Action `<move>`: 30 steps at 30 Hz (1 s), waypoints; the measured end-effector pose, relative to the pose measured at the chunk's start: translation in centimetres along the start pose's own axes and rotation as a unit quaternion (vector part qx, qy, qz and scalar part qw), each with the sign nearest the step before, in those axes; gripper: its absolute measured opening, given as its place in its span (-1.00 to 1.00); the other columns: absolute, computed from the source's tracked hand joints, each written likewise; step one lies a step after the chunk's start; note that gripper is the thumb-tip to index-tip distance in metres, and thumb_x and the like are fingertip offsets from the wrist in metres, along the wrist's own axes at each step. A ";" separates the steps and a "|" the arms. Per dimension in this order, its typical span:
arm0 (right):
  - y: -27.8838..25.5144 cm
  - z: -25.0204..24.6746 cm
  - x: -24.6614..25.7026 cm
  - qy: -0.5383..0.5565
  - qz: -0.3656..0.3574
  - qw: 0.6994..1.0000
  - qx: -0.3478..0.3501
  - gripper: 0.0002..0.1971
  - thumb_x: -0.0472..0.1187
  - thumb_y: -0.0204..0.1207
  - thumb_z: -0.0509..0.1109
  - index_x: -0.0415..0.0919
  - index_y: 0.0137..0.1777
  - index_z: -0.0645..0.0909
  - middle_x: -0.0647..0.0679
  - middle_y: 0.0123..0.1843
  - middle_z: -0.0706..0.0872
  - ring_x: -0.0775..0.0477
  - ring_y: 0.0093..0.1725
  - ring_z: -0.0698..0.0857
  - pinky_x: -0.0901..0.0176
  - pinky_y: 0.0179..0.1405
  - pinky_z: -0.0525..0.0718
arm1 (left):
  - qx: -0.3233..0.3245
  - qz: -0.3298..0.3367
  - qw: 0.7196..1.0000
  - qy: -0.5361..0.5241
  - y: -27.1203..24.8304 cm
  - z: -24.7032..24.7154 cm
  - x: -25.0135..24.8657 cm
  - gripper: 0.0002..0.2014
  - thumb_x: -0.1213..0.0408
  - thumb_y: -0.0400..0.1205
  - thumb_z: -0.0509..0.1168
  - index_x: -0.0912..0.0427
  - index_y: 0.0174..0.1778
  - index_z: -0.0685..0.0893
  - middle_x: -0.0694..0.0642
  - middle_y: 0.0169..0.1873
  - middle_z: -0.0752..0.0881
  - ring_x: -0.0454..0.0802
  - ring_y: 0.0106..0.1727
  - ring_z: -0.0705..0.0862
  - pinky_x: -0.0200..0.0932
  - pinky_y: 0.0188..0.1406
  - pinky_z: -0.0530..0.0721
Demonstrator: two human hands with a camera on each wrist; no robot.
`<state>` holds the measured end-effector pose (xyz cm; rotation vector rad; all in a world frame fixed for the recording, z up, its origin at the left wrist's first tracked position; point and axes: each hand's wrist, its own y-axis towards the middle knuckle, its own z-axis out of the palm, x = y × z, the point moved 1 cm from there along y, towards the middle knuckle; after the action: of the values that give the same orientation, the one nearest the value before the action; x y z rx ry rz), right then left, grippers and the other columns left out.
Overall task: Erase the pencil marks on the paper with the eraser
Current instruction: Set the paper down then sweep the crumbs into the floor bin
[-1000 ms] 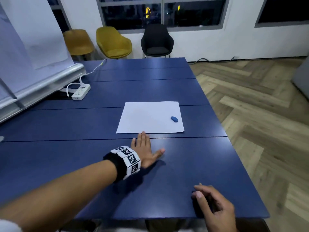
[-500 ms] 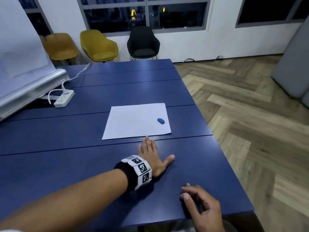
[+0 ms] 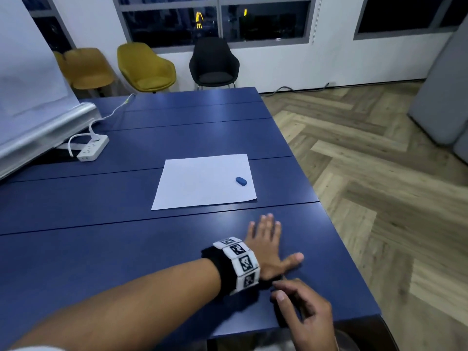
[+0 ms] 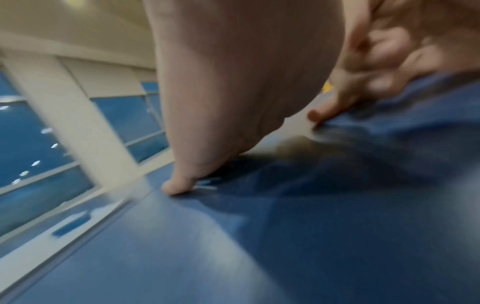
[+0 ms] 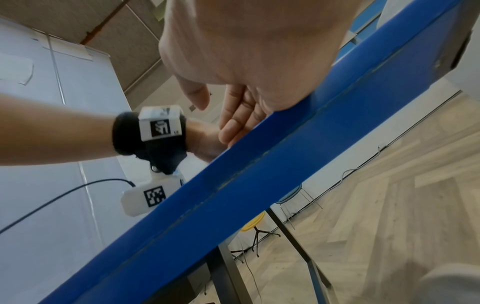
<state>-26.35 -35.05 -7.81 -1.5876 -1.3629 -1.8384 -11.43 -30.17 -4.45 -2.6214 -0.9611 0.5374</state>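
Observation:
A white sheet of paper (image 3: 205, 182) lies flat on the blue table (image 3: 126, 249), and a small blue eraser (image 3: 241, 181) rests on its right part. No pencil marks show on the paper from here. My left hand (image 3: 268, 245) lies flat on the table in front of the paper, fingers straight and thumb spread, holding nothing. My right hand (image 3: 301, 312) hovers at the table's near edge just behind the left wrist band (image 3: 239, 263), fingers loosely curled and empty. The left wrist view is blurred; my left fingertips (image 4: 179, 186) touch the tabletop.
A white power strip (image 3: 92, 149) with its cable sits at the left back of the table beside a leaning whiteboard (image 3: 30, 92). Chairs (image 3: 147, 68) stand behind the table. The table's right edge (image 3: 336, 224) drops to the wooden floor.
My left hand slid right and nearer along the table, away from the paper's front edge. My right hand moved up close to the left wrist. The head view swung to the right.

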 end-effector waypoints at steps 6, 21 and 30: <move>-1.2 -0.3 0.3 0.099 0.015 0.993 -0.069 -0.75 -0.38 0.47 0.27 -0.19 -0.32 0.73 -0.16 -0.46 0.73 -0.21 -0.24 0.81 0.21 -0.11 0.74 | -0.094 -0.066 0.993 0.015 -7.3 -0.2 1.4 0.32 -0.54 0.09 -0.80 0.26 0.71 -0.33 0.18 0.70 -0.37 0.06 0.70 -0.40 0.09 0.64 -0.36; -1.0 -0.8 0.4 0.242 0.029 0.957 -0.155 -0.64 -0.30 0.55 0.15 -0.34 -0.33 0.74 -0.28 -0.51 0.61 -0.32 -0.37 0.61 -0.10 0.06 0.71 | -0.166 -0.170 0.968 -0.082 -4.1 4.7 -3.7 0.10 -0.34 0.60 -0.61 0.49 0.58 0.38 0.49 0.60 0.30 0.35 0.66 0.23 0.20 0.60 -0.13; -3.7 -6.7 -2.2 0.140 0.116 0.966 -0.184 -0.45 -0.55 0.64 0.03 -0.20 -0.32 0.79 -0.11 -0.43 0.73 -0.06 -0.17 0.82 0.22 -0.09 0.76 | -0.132 -0.352 0.919 -0.120 -11.8 5.0 3.0 0.38 -0.51 0.13 -0.88 0.44 0.69 -0.19 0.40 0.70 -0.21 0.26 0.73 -0.21 0.15 0.65 -0.25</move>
<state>-32.31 -39.53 -10.74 -1.5000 -0.7103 -2.1520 -18.07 -18.79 -4.93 -2.1968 -2.0518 0.5644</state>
